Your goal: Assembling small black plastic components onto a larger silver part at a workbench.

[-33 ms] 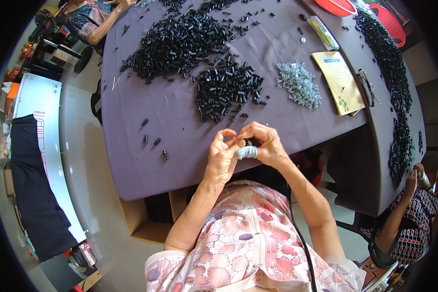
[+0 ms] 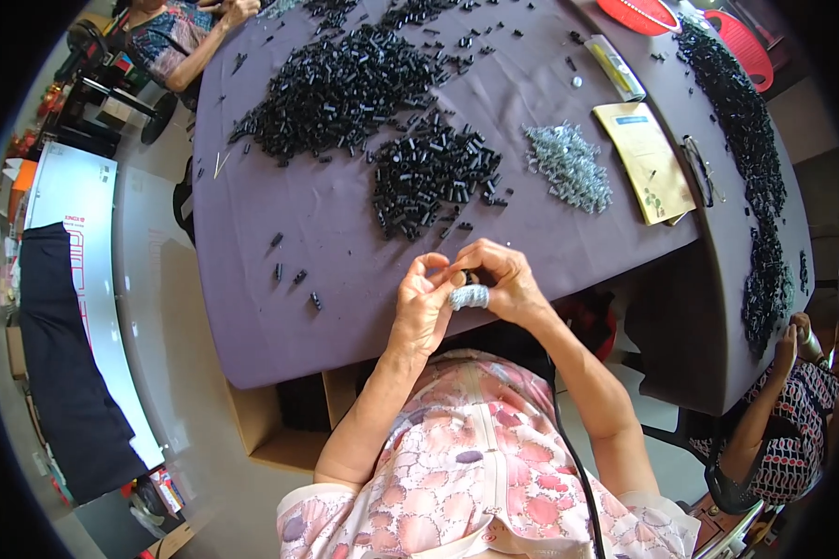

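My left hand and my right hand meet just over the table's near edge, both closed with fingertips pinched together. A small dark bit shows between them, but the fingers mostly hide what they hold. A pale blue-grey knitted-looking wrap sits around a finger, next to my right palm. Just beyond my hands lies a smaller pile of short black cylindrical pieces. To its right is a heap of small clear or silvery pieces. Several loose black pieces lie to the left.
A larger black pile spreads farther back on the purple-grey covered table. At right are a tan envelope-like packet, eyeglasses, a clear tube-shaped pack and red baskets. Other people sit at the far left and right.
The view has shifted very slightly. Both hands stay together in nearly the same place, with only a small shift of the fingers.
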`<state>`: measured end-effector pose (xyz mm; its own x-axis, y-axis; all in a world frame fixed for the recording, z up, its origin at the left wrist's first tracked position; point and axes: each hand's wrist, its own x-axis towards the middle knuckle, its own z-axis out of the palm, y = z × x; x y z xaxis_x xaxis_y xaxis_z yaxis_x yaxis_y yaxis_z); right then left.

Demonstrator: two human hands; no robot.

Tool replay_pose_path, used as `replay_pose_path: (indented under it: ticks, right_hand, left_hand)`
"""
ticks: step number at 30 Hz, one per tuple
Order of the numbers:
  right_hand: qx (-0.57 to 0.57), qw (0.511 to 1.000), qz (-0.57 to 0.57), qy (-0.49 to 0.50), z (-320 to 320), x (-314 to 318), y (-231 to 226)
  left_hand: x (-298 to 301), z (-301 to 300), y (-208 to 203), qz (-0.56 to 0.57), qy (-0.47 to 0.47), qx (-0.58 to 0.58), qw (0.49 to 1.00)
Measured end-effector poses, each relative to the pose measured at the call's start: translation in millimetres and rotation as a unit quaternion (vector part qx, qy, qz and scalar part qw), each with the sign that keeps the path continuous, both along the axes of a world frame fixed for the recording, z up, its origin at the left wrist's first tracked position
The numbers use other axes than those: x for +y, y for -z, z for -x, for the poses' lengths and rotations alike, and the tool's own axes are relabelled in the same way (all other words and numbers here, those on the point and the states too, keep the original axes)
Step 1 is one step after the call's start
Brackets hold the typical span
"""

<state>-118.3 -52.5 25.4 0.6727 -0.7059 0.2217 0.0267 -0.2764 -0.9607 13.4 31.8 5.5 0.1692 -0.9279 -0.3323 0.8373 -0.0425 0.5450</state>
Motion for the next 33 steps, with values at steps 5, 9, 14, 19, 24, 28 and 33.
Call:
replay_pose_path:
  ticks: [5,9,14,19,24,28,33]
  right_hand:
    - [0.025,0.999,0.024,-0.015,0,6,-9]
    - [0.108,0.989,0.080,0.065,12,-8,-10]
    - [0.175,0.959,0.167,0.145,9,-28,-1]
    - [0.273,0.922,0.222,0.162,-12,-25,-5]
    - [0.263,0.913,0.262,0.169,-10,-23,-6]
    - [0.282,0.908,0.268,0.151,-12,-22,1]
    - [0.251,0.911,0.289,0.153,-16,-17,1]
  left_hand:
    - [4,-3,-11,-0.006,0.007,-0.052,0.999]
    - [14,-16,-18,-0.062,-0.030,-0.213,0.975]
    - [51,-58,-32,-0.151,-0.119,-0.572,0.797]
    - [87,-95,-18,-0.175,-0.201,-0.661,0.702]
    - [96,-104,-15,-0.175,-0.211,-0.789,0.550]
    - [88,-119,-15,-0.173,-0.235,-0.824,0.485]
    - [77,-131,-14,-0.180,-0.211,-0.859,0.430]
